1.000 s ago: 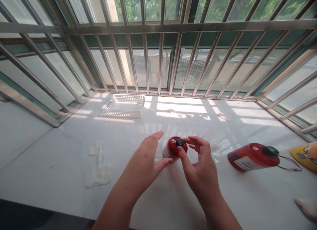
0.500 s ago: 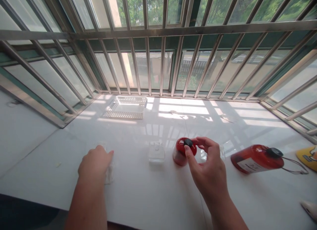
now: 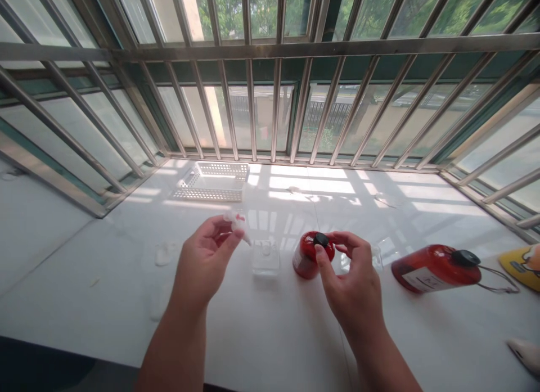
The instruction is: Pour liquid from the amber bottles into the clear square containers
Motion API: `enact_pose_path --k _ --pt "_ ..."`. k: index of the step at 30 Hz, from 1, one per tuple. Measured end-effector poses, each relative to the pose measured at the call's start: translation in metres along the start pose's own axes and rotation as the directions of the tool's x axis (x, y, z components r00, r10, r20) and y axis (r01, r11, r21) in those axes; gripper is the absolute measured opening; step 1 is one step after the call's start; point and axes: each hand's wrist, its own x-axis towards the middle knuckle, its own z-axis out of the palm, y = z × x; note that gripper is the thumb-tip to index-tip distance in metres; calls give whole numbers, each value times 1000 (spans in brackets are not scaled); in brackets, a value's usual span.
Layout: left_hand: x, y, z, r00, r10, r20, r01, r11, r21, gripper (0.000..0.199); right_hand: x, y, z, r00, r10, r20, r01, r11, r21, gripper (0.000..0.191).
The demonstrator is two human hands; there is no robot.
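Note:
My left hand [image 3: 208,251] is raised above the table, pinching a small translucent white piece [image 3: 237,223] with reddish marks; its exact kind is unclear. Just right of it stands a clear square bottle [image 3: 266,260]. The fingertips of my right hand [image 3: 348,265] are closed around the black cap [image 3: 320,239] of a small red bottle [image 3: 307,258], which stands upright. Partly behind the right hand is a clear plastic piece [image 3: 377,258]. At the left, whitish see-through pieces [image 3: 164,254] lie flat on the tabletop.
A larger red bottle [image 3: 432,269] with a black cap and cord lies at the right. Beyond it are a yellow object [image 3: 523,265] and a grey object [image 3: 525,355]. A white perforated basket [image 3: 208,195] sits near the barred window [image 3: 291,52].
My left hand has lifted from the left side of the table and moved right, carrying the translucent white piece. My right hand stays at the small red bottle's cap.

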Motion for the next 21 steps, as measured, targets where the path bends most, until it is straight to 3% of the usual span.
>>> enact_pose_path --k 2,4,11,17,21 --pt "-7 3 14 997 47 56 -45 999 -29 42 0 0 0 1000 6 4 -6 1000 -4 40" --pt "-10 0 20 995 77 70 -80 996 44 36 0 1 0 1000 3 3 -3 1000 -5 39" --pt "-10 -10 23 983 95 160 -114 987 117 31 0 1 0 1000 -3 1 3 1000 5 38" --pt "-11 -5 23 960 -43 277 -54 940 336 34 -1 3 1 999 -41 17 42 999 -4 36" --pt "-7 -12 20 931 -76 356 -54 938 341 43 2 5 2 979 -204 3 204 979 -11 35"
